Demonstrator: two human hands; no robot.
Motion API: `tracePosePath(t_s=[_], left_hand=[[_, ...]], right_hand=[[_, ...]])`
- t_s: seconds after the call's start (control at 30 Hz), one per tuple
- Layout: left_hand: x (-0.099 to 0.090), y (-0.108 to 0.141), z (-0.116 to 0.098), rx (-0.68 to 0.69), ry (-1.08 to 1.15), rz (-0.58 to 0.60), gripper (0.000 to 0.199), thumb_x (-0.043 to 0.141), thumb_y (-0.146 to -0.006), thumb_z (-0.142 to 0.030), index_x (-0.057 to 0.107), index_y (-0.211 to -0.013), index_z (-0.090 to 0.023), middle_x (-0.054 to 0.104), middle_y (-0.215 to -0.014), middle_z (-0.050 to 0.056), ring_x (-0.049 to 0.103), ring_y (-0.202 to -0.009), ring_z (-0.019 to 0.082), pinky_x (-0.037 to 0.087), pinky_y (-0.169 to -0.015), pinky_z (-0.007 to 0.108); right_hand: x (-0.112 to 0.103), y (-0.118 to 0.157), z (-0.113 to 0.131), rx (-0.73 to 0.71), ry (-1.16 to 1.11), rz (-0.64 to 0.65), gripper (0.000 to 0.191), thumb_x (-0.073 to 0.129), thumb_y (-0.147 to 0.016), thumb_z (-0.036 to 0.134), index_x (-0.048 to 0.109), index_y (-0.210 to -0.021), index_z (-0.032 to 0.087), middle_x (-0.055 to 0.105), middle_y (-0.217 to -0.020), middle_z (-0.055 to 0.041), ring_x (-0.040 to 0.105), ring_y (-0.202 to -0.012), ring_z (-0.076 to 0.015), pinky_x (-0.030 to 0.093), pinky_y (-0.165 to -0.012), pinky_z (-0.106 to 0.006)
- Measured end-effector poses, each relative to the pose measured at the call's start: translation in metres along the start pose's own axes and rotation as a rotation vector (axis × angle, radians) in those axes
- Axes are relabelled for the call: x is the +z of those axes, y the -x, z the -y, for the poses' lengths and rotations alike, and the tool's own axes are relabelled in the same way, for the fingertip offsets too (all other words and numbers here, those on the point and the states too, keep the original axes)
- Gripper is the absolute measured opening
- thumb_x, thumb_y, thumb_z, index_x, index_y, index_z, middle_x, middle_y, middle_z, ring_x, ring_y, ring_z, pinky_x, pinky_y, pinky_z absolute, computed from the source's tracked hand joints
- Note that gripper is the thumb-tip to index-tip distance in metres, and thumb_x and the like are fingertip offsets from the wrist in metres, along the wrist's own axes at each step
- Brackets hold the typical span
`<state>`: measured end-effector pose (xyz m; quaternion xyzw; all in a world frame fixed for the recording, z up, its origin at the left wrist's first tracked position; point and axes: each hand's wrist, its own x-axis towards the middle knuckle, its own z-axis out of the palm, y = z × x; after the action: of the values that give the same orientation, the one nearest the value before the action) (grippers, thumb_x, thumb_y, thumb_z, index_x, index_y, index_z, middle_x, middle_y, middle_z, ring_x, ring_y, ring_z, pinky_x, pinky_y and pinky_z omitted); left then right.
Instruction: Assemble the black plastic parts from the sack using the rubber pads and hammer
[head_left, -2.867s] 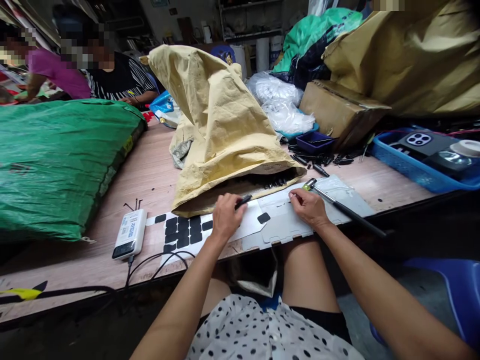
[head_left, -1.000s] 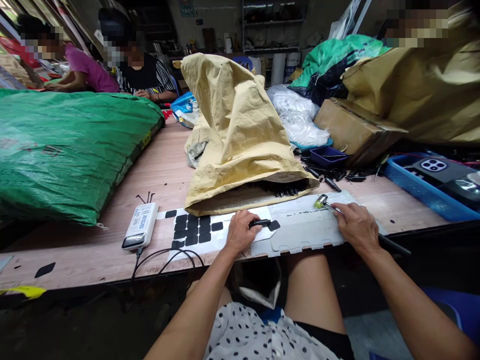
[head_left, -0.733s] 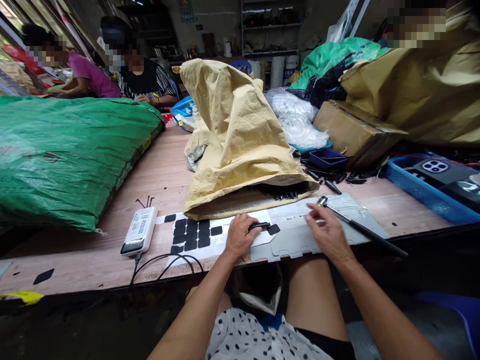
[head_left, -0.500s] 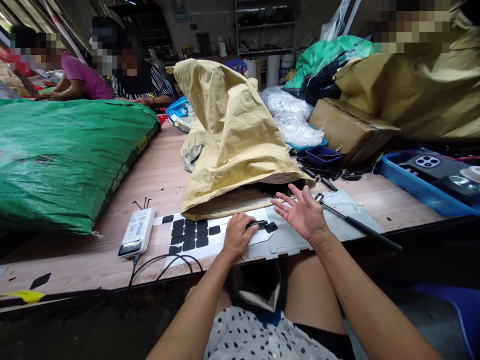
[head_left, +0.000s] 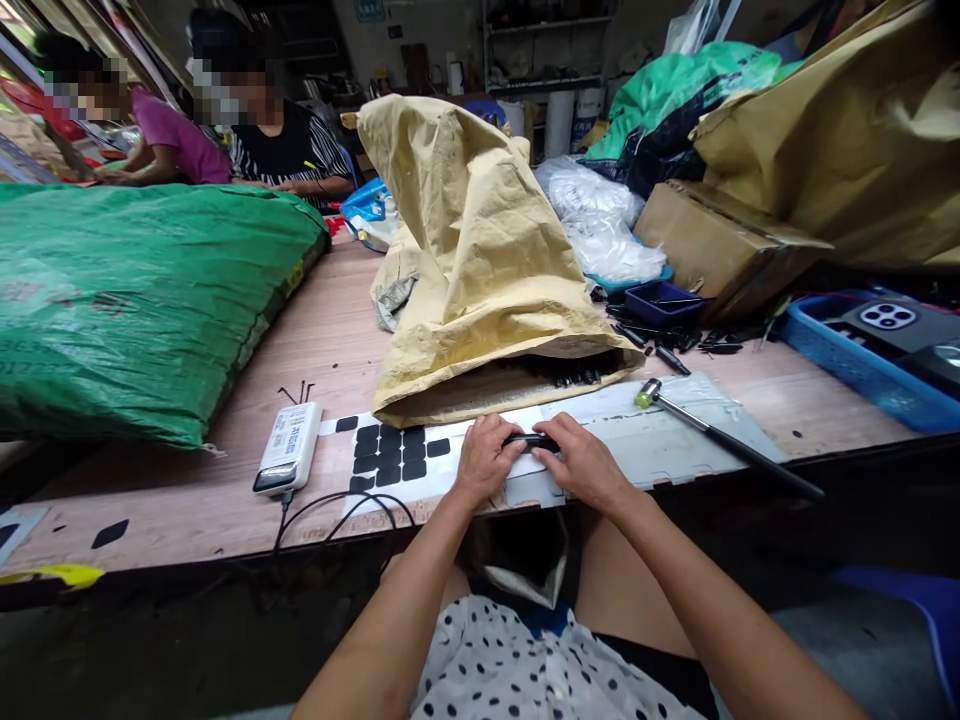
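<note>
A small black rod-shaped part (head_left: 531, 440) lies level between my two hands, just over the grey-white board at the table's front edge. Its left end is gripped by my left hand (head_left: 486, 458), and my right hand (head_left: 581, 460) has its fingers closed on the other end. To the left, a white sheet carries several black square stickers (head_left: 390, 455) with rounded corners. Right behind my hands gapes the mouth of a tan paper sack (head_left: 480, 290), with black parts (head_left: 581, 372) inside. The exact kind of part in my hands cannot be made out.
A small hammer (head_left: 697, 420) lies on the grey board (head_left: 622, 440) at right. A white power bank (head_left: 287, 450) with cables is at left, near a big green sack (head_left: 150, 310). Blue basket (head_left: 847, 370), cardboard box (head_left: 720, 240) and loose black parts stand right. Two people sit across the table.
My right hand, spread open near the sack's mouth before, has come down and left and closed on the black part's right end. My left hand still holds it. The view has shifted slightly.
</note>
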<state>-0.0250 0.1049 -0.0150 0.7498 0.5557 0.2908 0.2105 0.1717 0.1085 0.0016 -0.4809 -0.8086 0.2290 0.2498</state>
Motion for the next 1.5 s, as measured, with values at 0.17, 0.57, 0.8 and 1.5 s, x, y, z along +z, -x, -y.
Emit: tracePosePath(t_s=[0.17,0.57,0.8,1.5], left_hand=[[-0.003,0.001,-0.006,-0.023,0.008,-0.019,0.021,0.071,-0.084,-0.024,0.07,-0.104,-0.024,0.066,-0.101,0.003,0.056,-0.099,0.023,0.043,-0.088,0.036],[-0.007,-0.003,-0.005,-0.022,0.028,-0.012,0.013,0.066,-0.089,-0.029,0.07,-0.099,-0.023,0.065,-0.097,0.004,0.055,-0.097,0.023,0.043,-0.088,0.037],[-0.025,0.077,-0.053,0.065,0.289,0.149,0.027,0.052,-0.098,-0.042,0.068,-0.111,-0.025,0.071,-0.101,0.007,0.064,-0.094,0.022,0.049,-0.088,0.035],[-0.042,-0.087,0.017,-0.394,-0.528,-0.165,0.031,0.053,-0.087,-0.011,0.068,-0.114,-0.014,0.066,-0.113,0.02,0.059,-0.11,0.033,0.047,-0.095,0.046]], right_hand=[[-0.003,-0.006,-0.001,0.012,0.121,0.065,0.015,0.056,-0.095,0.027,0.065,-0.106,0.025,0.06,-0.103,-0.0043,0.059,-0.093,-0.0186,0.047,-0.082,-0.031],[-0.006,-0.007,-0.003,-0.05,0.039,-0.038,0.019,0.052,-0.096,0.031,0.067,-0.107,0.027,0.064,-0.106,-0.0056,0.059,-0.101,-0.0224,0.047,-0.089,-0.035],[-0.089,0.012,-0.095,0.437,0.355,-0.627,0.042,0.056,-0.088,0.038,0.067,-0.123,0.017,0.061,-0.114,-0.0163,0.053,-0.099,-0.0296,0.042,-0.089,-0.044],[-0.068,0.034,-0.131,0.49,0.617,-0.638,0.036,0.051,-0.093,0.044,0.073,-0.106,0.019,0.06,-0.114,-0.0194,0.048,-0.101,-0.0347,0.033,-0.078,-0.046]])
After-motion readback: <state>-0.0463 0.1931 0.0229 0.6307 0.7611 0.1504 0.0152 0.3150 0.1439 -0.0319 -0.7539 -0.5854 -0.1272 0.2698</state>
